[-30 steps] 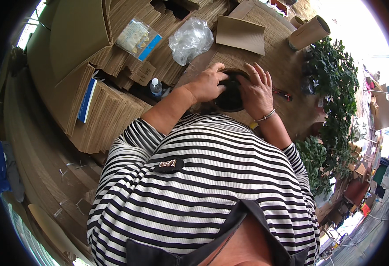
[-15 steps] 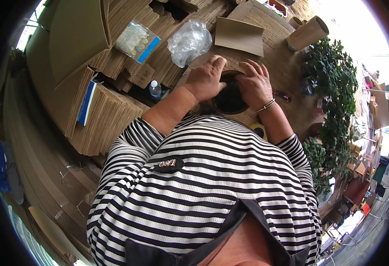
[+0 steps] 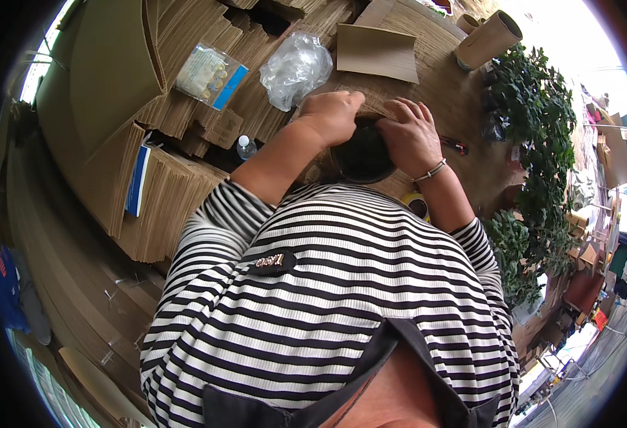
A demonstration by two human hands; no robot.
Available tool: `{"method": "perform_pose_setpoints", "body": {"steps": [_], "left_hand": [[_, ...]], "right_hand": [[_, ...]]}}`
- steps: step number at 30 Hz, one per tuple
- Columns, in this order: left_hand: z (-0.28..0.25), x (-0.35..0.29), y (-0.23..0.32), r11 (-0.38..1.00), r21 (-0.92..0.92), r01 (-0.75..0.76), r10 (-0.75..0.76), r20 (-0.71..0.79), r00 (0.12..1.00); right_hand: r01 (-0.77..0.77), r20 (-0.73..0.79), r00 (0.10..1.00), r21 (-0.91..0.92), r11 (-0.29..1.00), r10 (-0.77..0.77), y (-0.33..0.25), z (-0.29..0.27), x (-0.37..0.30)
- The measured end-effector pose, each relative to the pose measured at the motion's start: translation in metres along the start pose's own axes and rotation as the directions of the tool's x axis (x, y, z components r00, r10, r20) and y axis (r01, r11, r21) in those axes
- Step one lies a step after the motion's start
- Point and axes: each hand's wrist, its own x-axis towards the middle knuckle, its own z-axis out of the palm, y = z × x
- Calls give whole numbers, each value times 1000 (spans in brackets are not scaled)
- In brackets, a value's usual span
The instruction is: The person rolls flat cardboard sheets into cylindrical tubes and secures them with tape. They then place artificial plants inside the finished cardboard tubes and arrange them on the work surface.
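Note:
A round, dark, open container (image 3: 362, 153) with a brown rim stands on the wooden table close to my body. My right hand (image 3: 410, 137) is bent over its far right rim, fingers curled and the thumb side toward the opening. At the far left of the rim, my left hand (image 3: 330, 118) is closed, its fingertips pinched together. Whatever it may hold is too small or hidden to make out. Just right of my right hand lies a red and black cutter-like tool (image 3: 454, 145). A roll of yellow tape (image 3: 416, 205) is partly hidden by my striped shirt.
Beyond my hands lie a bent cardboard piece (image 3: 377, 54) and a clear plastic bag (image 3: 296, 70). Stacked cardboard (image 3: 174, 200), a flat packet (image 3: 211, 76) and a small bottle (image 3: 245, 148) are at left. Cardboard tubes (image 3: 489, 41) and leafy plants (image 3: 531, 135) stand at right.
My left hand has drawn its thumb out of the container's opening and closed up at the rim. My right hand stays on the rim. The view has turned slightly.

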Motion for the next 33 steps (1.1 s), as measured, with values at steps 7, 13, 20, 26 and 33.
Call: {"method": "perform_pose_setpoints", "body": {"steps": [7,13,20,26,33], "left_hand": [[1,-44,-17,918,-187,-350,280,-319,905],[20,-52,-4,961,-7,-276,266,-243,933],[32,-39,-9,963,65,-260,268,-197,943],[16,-52,-24,918,-216,-332,224,-406,886],[12,-49,-20,923,-78,-378,299,-474,828]], "right_hand": [[-74,-77,993,181,981,89,0,-11,-24],[-116,-53,990,204,972,129,-5,-11,-35],[-125,211,965,-148,981,155,-25,-17,-17],[-212,97,972,-20,977,213,-25,-25,-19],[-157,172,968,-144,977,181,-29,-16,-11]]}}
